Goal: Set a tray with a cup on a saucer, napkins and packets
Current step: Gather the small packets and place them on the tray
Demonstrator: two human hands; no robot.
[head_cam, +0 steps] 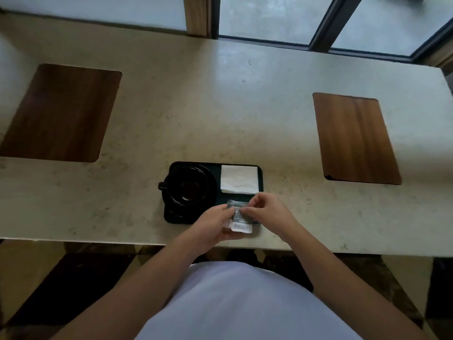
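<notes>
A small black tray [215, 197] lies near the table's front edge. On its left half a black cup [187, 186] stands on a black saucer [171, 209], handle pointing left. White folded napkins [239, 179] fill the tray's far right corner. Over the tray's near right corner both hands hold a small stack of grey and white packets [239, 217]. My left hand [215, 227] grips the stack from the left and below. My right hand [267, 212] pinches the top packet from the right. How many packets there are I cannot tell.
The pale stone table [220, 106] has two dark wooden inlays, one at far left [58, 111] and one at right [355, 138]. A window frame [318, 42] runs along the far edge. The table's front edge [98, 241] is just below my hands.
</notes>
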